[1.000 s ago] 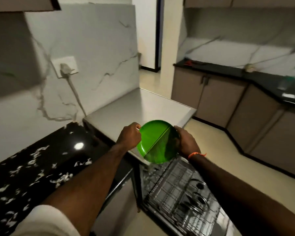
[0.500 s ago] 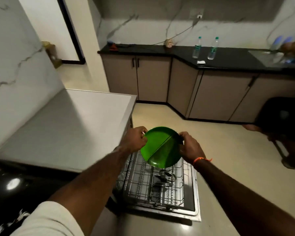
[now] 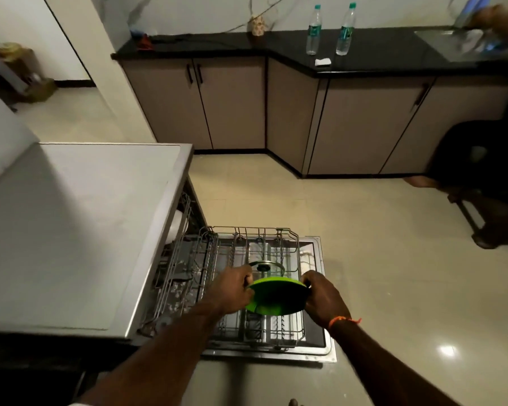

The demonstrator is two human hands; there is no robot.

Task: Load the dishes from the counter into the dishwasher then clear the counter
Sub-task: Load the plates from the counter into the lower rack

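Observation:
A green plate [image 3: 277, 296] is held tilted, nearly edge-on, just above the pulled-out lower rack [image 3: 288, 338] of the open dishwasher. My left hand [image 3: 232, 290] grips its left rim and my right hand [image 3: 324, 300] grips its right rim. A glass pot lid [image 3: 267, 266] with a dark knob stands in the rack right behind the plate. Part of a white dish [image 3: 178, 227] shows in the upper rack under the steel countertop [image 3: 71, 230].
The dishwasher door [image 3: 320, 351] lies open on the tiled floor. Across the room a black counter [image 3: 379, 58] carries two water bottles [image 3: 313, 30], a small jar and a white scrap. Another person sits at the right edge, a hand near the sink.
Both hands have lowered the green plate from chest height down to the lower rack and tipped it toward edge-on. The view has swung down onto the dishwasher.

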